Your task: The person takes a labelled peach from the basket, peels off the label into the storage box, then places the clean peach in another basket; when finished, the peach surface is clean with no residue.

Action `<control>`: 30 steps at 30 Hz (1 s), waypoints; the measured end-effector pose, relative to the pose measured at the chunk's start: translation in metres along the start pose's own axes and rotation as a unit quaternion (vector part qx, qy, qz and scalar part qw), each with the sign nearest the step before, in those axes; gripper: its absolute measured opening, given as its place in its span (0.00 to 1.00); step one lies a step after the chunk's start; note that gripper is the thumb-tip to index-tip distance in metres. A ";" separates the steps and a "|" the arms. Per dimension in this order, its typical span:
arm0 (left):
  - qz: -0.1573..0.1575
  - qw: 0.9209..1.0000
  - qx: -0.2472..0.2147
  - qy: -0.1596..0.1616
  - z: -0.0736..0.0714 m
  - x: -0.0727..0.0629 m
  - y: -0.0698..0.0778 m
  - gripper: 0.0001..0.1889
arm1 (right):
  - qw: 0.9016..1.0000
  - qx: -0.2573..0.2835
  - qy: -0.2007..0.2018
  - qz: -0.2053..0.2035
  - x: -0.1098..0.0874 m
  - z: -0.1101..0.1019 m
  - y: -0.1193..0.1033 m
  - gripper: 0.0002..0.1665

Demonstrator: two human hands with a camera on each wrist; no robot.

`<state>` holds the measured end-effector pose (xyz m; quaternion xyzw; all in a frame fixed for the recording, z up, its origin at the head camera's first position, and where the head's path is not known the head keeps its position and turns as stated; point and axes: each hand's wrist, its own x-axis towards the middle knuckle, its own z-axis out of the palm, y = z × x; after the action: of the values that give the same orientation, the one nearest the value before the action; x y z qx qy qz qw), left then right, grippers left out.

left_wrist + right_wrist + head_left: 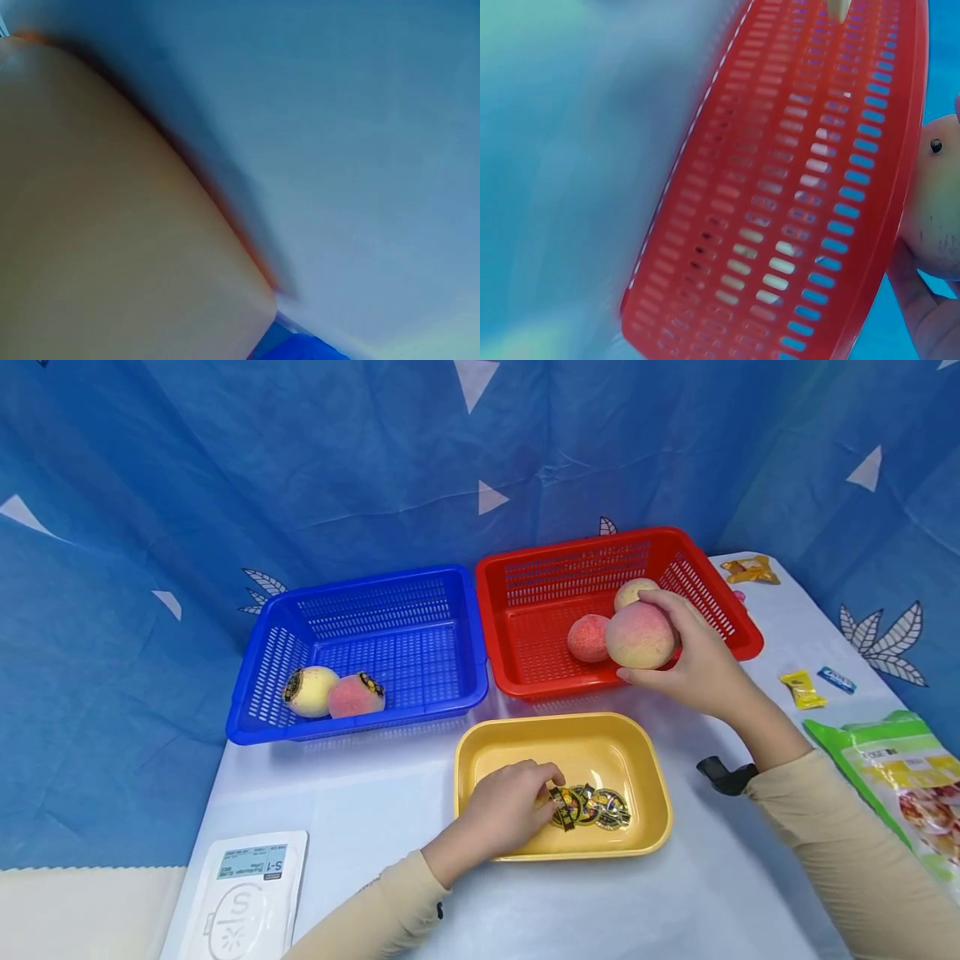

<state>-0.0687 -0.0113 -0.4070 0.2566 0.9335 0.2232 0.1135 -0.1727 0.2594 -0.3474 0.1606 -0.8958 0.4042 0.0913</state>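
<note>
My right hand [693, 660] grips a pink-and-yellow peach [640, 635] over the front of the red basket [517, 677]. The right wrist view catches that peach [941, 199] beyond the basket's slotted wall. Behind it in the basket lie a redder peach [588, 638] and a pale one [634, 591], partly covered. My left hand [506, 806] reaches into the yellow tray [656, 777], fingers bent at the edge of some round black-and-gold stickers [609, 810]; whether it pinches one is unclear. In the left wrist view a sleeve [112, 210] blocks the hand.
The blue basket [472, 672] at left holds a yellow peach [317, 693] and a pink peach [352, 697], each bearing a black-and-gold sticker. A white packet [243, 893] lies front left. Small wrapped candies [802, 690] and a green bag [900, 768] are at right.
</note>
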 end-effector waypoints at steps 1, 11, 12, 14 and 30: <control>0.002 1.000 0.005 0.010 -0.001 -0.001 0.000 0.12 | 1.000 0.000 0.000 0.004 0.001 -0.001 0.001 0.59; 0.019 0.980 -0.005 0.199 -0.043 0.002 -0.002 0.15 | 0.997 -0.012 0.006 0.072 0.012 -0.020 0.027 0.62; 0.020 0.974 -0.004 0.224 -0.048 0.004 -0.004 0.16 | 0.997 -0.018 0.005 0.075 0.014 -0.021 0.030 0.62; 0.013 0.966 -0.004 0.260 -0.057 0.008 -0.010 0.18 | 0.996 -0.029 0.001 0.085 0.018 -0.024 0.037 0.61; -0.068 0.975 0.018 0.209 -0.062 0.040 -0.037 0.27 | 0.955 -0.099 -0.193 0.205 0.046 -0.033 0.059 0.59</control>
<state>-0.1383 -0.0403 -0.3742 0.1424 0.9558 0.2465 -0.0739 -0.2359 0.3109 -0.3531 0.0387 -0.9454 0.2853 -0.1524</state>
